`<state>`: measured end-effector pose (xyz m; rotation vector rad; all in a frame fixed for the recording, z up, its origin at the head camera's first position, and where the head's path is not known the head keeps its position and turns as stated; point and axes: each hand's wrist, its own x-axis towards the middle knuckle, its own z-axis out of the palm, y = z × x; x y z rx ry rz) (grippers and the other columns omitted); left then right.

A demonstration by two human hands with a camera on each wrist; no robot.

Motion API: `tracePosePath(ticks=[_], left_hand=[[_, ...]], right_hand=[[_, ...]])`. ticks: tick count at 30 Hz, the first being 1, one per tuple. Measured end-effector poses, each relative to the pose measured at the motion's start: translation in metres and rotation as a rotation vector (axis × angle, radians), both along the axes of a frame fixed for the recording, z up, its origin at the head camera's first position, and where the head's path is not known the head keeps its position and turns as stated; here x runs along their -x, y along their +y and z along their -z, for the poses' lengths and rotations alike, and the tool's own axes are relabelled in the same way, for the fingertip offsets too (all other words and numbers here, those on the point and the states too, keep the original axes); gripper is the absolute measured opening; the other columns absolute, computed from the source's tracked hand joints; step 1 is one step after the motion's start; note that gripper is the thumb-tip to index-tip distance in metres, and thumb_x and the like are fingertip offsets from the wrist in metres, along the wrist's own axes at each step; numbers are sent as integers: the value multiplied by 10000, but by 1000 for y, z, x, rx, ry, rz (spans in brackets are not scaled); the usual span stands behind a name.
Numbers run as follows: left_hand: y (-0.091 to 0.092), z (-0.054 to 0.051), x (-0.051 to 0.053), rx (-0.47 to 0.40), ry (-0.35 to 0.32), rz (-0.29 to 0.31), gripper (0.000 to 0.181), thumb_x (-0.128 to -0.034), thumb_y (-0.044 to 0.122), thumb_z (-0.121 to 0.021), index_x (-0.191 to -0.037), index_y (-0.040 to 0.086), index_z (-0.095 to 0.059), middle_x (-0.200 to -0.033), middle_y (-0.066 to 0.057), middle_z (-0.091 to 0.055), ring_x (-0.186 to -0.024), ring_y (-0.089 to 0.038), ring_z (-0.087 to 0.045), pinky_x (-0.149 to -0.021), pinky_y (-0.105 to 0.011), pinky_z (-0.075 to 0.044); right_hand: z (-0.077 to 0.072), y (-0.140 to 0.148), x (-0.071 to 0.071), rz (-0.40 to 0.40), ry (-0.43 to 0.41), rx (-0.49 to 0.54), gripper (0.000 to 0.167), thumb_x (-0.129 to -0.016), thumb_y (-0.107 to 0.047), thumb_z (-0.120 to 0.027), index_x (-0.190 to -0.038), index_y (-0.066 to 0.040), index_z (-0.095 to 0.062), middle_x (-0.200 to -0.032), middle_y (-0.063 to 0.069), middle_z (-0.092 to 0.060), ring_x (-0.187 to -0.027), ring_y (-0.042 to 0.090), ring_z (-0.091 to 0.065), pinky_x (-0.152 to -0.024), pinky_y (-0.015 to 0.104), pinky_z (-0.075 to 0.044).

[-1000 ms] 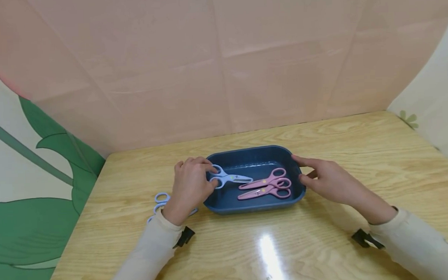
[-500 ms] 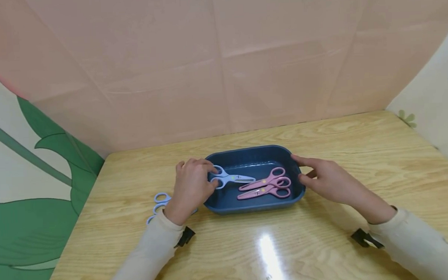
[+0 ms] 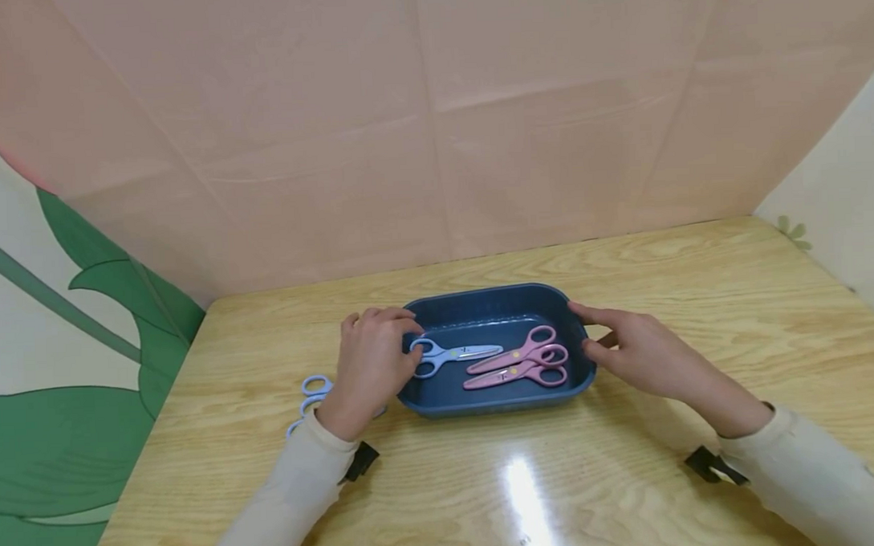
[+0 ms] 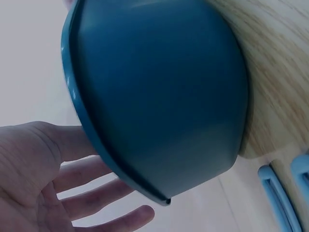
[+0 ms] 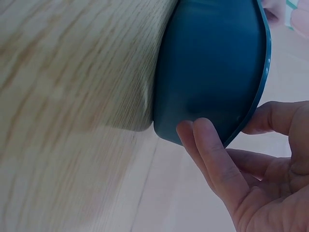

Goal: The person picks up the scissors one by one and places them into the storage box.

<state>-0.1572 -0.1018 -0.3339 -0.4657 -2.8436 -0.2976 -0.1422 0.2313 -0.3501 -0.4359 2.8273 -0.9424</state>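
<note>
Inside a dark blue tray (image 3: 495,403), blue scissors (image 3: 450,354) lie at the left, with their finger loops beside the fingertips of my left hand (image 3: 371,364). That hand reaches over the tray's left rim, its fingers loosely bent; whether they still touch the loops is hard to tell. Two pink scissors (image 3: 516,373) overlap to the right. My right hand (image 3: 649,350) holds the tray's right end. In the right wrist view, fingers of the right hand (image 5: 241,179) lie against the outer wall (image 5: 207,72). The left wrist view shows the left hand (image 4: 53,179) at the rim, fingers spread.
More blue scissors (image 3: 316,385) lie on the wooden table (image 3: 444,482) left of the tray, partly hidden behind the left hand and wrist. A pink sheet (image 3: 432,144) hangs behind the table, with a green-patterned surface (image 3: 60,447) at the left.
The blue scissors in the tray have slipped lower and slightly right, out of the left fingers' pinch. The tray, the pink scissors and the right hand have stayed put.
</note>
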Motion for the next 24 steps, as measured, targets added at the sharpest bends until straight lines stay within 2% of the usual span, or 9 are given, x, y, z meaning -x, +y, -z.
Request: tracePosePath(ticks=[7, 17, 24], left_hand=[[-8, -5, -1, -7, 26, -13, 165, -789, 232, -834, -947, 195, -803, -1157, 22, -739, -1101, -276, -662, -1014, -611, -449], [-27, -8, 1, -42, 71, -17, 179, -765, 211, -847, -934, 171, -804, -1103, 5, -753, -1034, -286, -692, -895, -572, -516], [-41, -3, 0, -50, 36, -50, 196, -775, 208, -838, -959, 156, -799, -1109, -31, -753, -1045, -307, -692, -901, -575, -514]], right_hand=[[1, 0, 0, -2, -7, -2, 599, -960, -149, -611, -1514, -57, -404, -1426, 293, -519, -1023, 316, -725, -633, 257, -533], [1, 1, 0, 1, -9, -1, 596, -959, -149, -609, -1512, -55, -406, -1414, 293, -532, -1014, 307, -728, -625, 256, -530], [1, 0, 1, 4, -26, 8, 601, -965, -157, -602, -1521, -66, -394, -1400, 290, -546, -1015, 302, -728, -585, 256, -510]])
